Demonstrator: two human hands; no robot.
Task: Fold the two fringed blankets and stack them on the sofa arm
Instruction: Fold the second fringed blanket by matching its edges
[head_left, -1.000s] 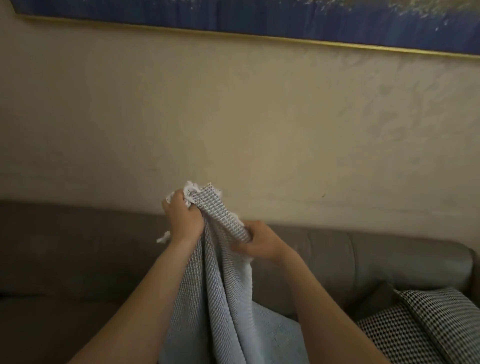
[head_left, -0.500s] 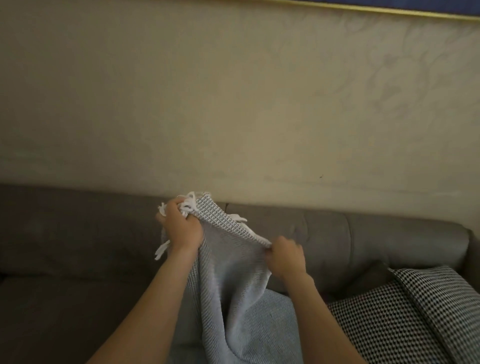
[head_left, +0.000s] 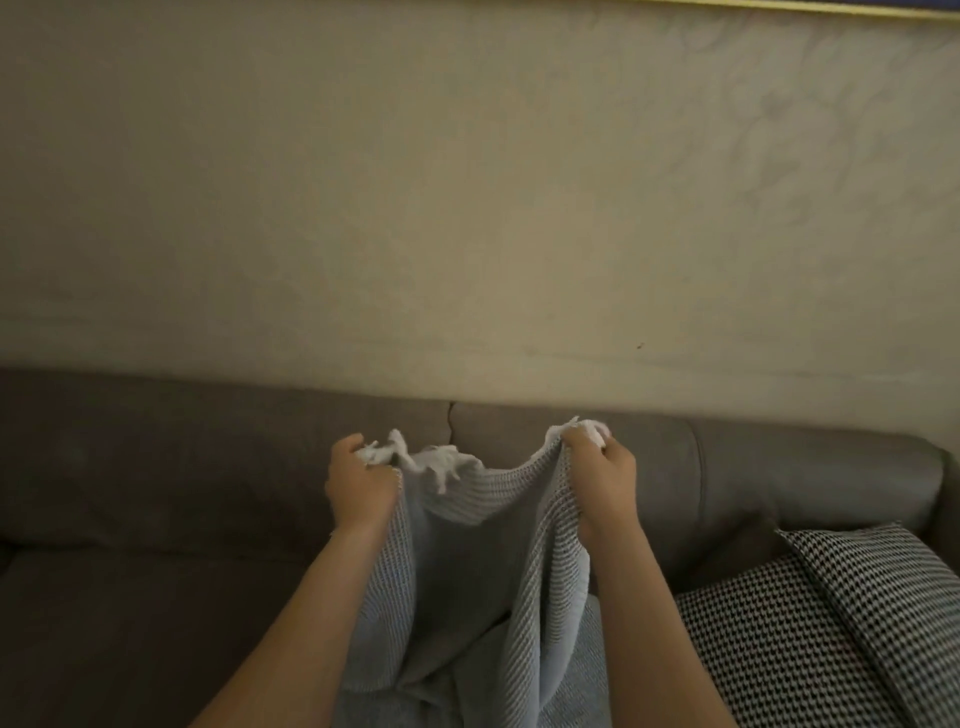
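1. Two hands are raised. The left hand (head_left: 363, 483) and right hand (head_left: 605, 475) each grip the top edge of the grey waffle-knit blanket (head_left: 483, 561), with fingers (head_left: 582, 447) curled tight round bunched cloth.
2. The edge sags between the hands, and white fringe (head_left: 436, 462) sticks up beside the left hand.
3. The blanket hangs in front of the sofa (head_left: 208, 467) backrest, its sides partly hidden by the forearms.
4. Houndstooth cushions (head_left: 779, 639) lie at right, near the right forearm.
5. A beige wall (head_left: 467, 208) stands behind.

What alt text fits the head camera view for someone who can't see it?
A person's left hand and right hand grip the fringed top edge of a grey knit blanket, holding it up over a brown sofa. A houndstooth cushion lies at the right.
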